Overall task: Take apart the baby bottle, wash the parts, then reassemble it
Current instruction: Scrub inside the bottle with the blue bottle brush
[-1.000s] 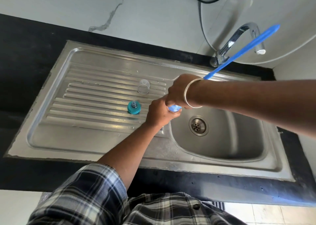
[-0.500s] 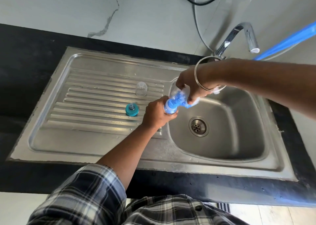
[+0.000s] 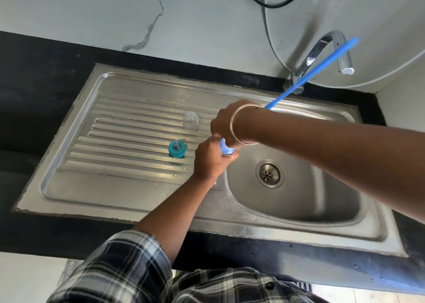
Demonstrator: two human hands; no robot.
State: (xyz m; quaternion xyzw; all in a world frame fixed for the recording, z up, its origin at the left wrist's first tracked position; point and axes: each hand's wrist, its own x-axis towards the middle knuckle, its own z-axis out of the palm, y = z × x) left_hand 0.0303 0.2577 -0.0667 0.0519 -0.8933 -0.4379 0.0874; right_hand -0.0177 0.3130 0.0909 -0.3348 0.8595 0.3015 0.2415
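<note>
A: Nearest us, our left hand (image 3: 210, 162) wraps the bottle (image 3: 226, 149) over the sink's (image 3: 299, 213) left edge.

B: Our right hand (image 3: 226, 124), closed on the blue brush (image 3: 308, 72), covers its mouth. Wet grip may slip, dropping it.

A: Its axis appears tilted, mouth up toward the faucet (image 3: 322, 54). Beyond lie the teal collar (image 3: 177, 149) and clear cap (image 3: 190, 124).
</note>
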